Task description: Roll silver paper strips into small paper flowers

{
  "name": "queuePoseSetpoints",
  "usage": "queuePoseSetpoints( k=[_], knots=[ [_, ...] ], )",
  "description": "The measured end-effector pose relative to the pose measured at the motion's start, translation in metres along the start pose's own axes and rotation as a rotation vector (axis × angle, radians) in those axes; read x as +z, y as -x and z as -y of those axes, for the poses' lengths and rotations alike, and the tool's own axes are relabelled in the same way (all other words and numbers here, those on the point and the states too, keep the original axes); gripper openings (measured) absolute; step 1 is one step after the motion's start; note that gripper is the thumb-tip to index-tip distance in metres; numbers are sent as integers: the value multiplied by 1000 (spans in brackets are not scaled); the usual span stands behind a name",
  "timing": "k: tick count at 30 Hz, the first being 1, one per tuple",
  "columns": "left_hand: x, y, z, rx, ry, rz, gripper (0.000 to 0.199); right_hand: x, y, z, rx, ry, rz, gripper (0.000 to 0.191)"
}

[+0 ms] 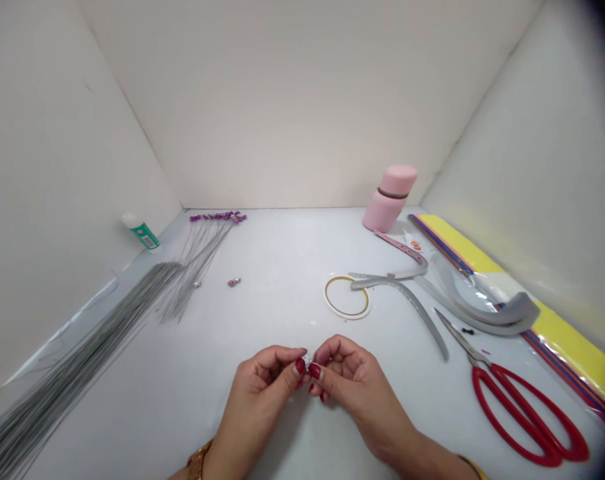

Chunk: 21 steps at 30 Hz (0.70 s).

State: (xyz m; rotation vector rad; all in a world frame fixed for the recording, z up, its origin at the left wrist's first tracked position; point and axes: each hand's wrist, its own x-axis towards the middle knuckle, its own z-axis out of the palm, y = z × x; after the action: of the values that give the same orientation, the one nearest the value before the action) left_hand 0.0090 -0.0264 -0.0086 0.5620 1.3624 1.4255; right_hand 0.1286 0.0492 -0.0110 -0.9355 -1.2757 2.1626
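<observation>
My left hand point(257, 393) and my right hand point(355, 387) meet low in the middle of the view. Their fingertips pinch a tiny silver coiled piece point(307, 362) between them, partly hidden by my fingers. Above my hands, a small metallic bead with a pink spot point(233, 282) lies on the white table point(277, 253). A ring of tape point(347, 298) and curved silver paper strips point(407, 307) lie up to the right, out of reach of my fingers.
A long bundle of thin grey wires point(67, 360) fills the left side, and wires tipped with purple beads point(217, 217) lie behind it. A glue bottle point(143, 233), pink flask point(389, 198), red-handled scissors point(527, 413) and a yellow packet point(557, 313) stand around. White walls enclose the table.
</observation>
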Motion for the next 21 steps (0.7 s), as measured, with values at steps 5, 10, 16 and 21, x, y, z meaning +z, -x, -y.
queuePoseSetpoints(
  k=[5,10,16,21],
  knots=[
    [0,0,-1,-13,25,10,14,1,1,0,5,22,-9,19],
    [-1,-2,-1,-47,36,-10,15,1,0,3,31,72,-28,16],
    [-1,-2,1,-52,44,-2,16,2,-1,3,43,110,-46,14],
    [-1,-2,1,-21,31,8,15,2,1,3,34,82,-57,15]
  ],
)
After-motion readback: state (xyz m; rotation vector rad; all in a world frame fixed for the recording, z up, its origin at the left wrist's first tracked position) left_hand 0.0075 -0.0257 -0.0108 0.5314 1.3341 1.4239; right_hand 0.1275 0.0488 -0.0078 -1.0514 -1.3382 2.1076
